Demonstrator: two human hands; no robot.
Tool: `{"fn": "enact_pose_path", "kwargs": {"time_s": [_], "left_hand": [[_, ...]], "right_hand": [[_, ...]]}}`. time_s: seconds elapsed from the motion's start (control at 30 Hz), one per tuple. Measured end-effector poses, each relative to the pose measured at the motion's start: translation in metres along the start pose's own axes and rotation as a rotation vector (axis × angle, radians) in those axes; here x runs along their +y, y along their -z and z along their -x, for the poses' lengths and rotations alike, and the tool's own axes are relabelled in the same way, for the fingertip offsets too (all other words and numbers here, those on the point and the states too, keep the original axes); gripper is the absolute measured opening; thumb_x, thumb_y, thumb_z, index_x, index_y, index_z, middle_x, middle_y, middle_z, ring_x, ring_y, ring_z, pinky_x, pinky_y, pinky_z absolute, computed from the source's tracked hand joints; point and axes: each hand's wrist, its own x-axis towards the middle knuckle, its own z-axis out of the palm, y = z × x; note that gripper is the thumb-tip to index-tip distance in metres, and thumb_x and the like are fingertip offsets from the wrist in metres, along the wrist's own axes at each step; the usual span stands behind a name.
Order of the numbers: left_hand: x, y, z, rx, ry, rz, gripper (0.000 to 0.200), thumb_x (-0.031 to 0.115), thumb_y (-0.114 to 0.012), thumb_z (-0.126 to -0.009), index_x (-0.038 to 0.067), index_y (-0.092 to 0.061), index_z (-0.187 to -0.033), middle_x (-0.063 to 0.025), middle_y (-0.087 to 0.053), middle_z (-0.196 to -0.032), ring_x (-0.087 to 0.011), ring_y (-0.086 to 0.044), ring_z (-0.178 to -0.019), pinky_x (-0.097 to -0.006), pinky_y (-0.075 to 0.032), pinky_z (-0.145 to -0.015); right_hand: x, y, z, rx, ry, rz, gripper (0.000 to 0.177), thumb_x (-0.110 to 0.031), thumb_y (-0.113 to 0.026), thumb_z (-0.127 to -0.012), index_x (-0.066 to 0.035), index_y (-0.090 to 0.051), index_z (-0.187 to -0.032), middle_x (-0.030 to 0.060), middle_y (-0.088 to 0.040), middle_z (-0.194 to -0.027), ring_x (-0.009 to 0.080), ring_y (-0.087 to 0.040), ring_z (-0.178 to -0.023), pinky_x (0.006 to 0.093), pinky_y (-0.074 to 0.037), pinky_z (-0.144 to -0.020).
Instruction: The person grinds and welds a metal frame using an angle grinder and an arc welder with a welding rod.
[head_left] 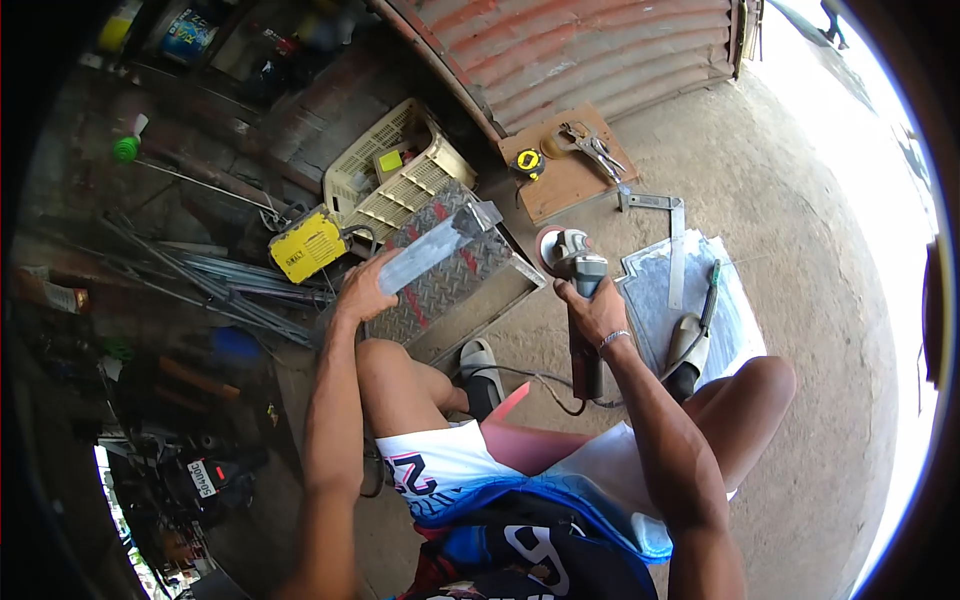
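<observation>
My left hand (366, 289) is closed around the near end of a grey metal bar (428, 254). The bar lies slanted over a checker-plate surface (415, 303) with red marks, and a small bracket-like end shows at its far tip. In my right hand (598, 313) is an angle grinder (586, 268), gripped by its body. Its reddish disc (548, 249) points up and left, apart from the bar. The grinder's cord (540, 377) trails down near my feet.
A cream plastic crate (402, 172) and a yellow machine (307, 245) stand at left. On a wooden board (575, 190) sit a tape measure (527, 163) and locking pliers (592, 147). A metal square (677, 250) lies over a sheet (735, 310). Metal rods (225, 285) lie at left.
</observation>
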Motion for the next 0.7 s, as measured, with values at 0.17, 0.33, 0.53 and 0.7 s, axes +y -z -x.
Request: {"fn": "enact_pose_path", "kwargs": {"time_s": [0.17, 0.33, 0.53, 0.7], "left_hand": [[-0.019, 0.006, -0.023, 0.223, -0.005, -0.025, 0.072, -0.007, -0.072, -0.071, 0.004, -0.051, -0.139, -0.0201, -0.061, -0.13, -0.0413, -0.056, -0.122, -0.0476, -0.044, -0.103], [-0.008, -0.01, -0.017, 0.43, -0.089, -0.061, 0.066, -0.007, -0.069, -0.07, 0.005, -0.055, -0.133, -0.0187, -0.061, -0.124, -0.041, -0.055, -0.119, -0.0484, -0.043, -0.102], [0.002, -0.016, -0.001, 0.454, -0.087, -0.068, 0.053, -0.006, -0.055, -0.074, 0.0, -0.057, -0.127, -0.0218, -0.062, -0.119, -0.0424, -0.056, -0.116, -0.048, -0.042, -0.102], [0.005, -0.026, 0.005, 0.382, -0.037, -0.097, 0.065, 0.002, -0.066, -0.076, 0.005, -0.047, -0.137, -0.0213, -0.059, -0.126, -0.0434, -0.054, -0.118, -0.0521, -0.039, -0.104]], "right_hand": [[-0.012, 0.016, -0.016, 0.098, -0.102, -0.136, 0.072, -0.054, -0.073, -0.081, 0.012, -0.063, -0.109, 0.0261, -0.07, -0.092, 0.0332, -0.071, -0.084, 0.0418, -0.055, -0.079], [-0.008, 0.021, -0.039, 0.094, -0.141, -0.528, 0.045, -0.04, -0.075, -0.086, 0.001, -0.06, -0.095, 0.0068, -0.061, -0.073, 0.0147, -0.06, -0.055, 0.032, -0.051, -0.052], [0.006, 0.032, -0.045, 0.093, -0.369, -0.767, 0.046, -0.041, -0.077, -0.085, -0.001, -0.057, -0.092, 0.0067, -0.06, -0.071, 0.0178, -0.06, -0.052, 0.034, -0.052, -0.048], [0.056, 0.014, -0.064, 0.104, -0.433, -0.719, 0.044, -0.041, -0.075, -0.086, -0.001, -0.058, -0.092, 0.0068, -0.06, -0.07, 0.0187, -0.06, -0.052, 0.0347, -0.052, -0.049]]}}
